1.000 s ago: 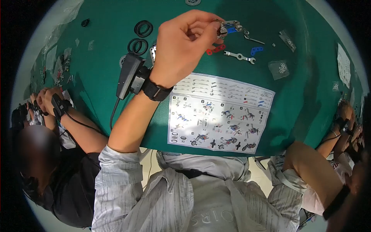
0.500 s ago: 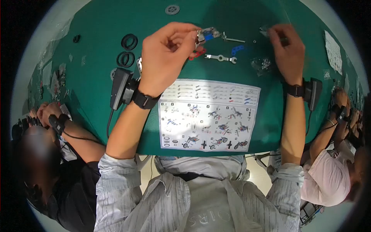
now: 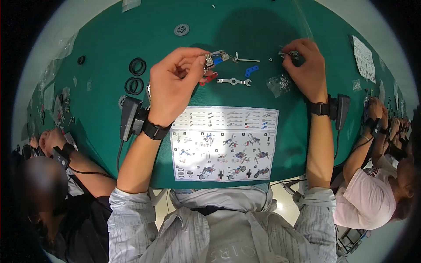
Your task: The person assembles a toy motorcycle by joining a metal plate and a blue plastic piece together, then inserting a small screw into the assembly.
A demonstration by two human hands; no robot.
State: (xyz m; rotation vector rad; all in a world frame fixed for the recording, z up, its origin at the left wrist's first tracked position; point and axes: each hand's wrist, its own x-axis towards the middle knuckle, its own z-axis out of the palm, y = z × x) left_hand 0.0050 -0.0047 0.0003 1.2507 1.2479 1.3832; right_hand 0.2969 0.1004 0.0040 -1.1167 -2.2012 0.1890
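Observation:
My left hand [image 3: 173, 85] is closed in a pinch on a small model assembly [image 3: 218, 59] of silver metal and blue pieces, held over the table. My right hand [image 3: 308, 70] has its thumb and forefinger closed on a small clear plastic bag [image 3: 284, 51] with shiny bits in it. Just below my left fingertips lies a red perforated piece [image 3: 209, 79]. A flat metal wrench [image 3: 234, 82], an L-shaped hex key [image 3: 247, 59] and a blue perforated piece [image 3: 251, 71] rest between my hands. Below my right fingers sits another clear bag [image 3: 279, 85] of small metal parts.
A printed instruction sheet [image 3: 223, 144] lies in front of me. Black rubber rings [image 3: 134, 86] and a grey disc [image 3: 181, 30] are at the left and back. A small nut [image 3: 270, 59] lies near the hex key. Other people sit at both sides.
The camera view has shifted, so the table things appear lower and farther left. My right fingers have moved onto the small bag. My left hand keeps its hold on the assembly.

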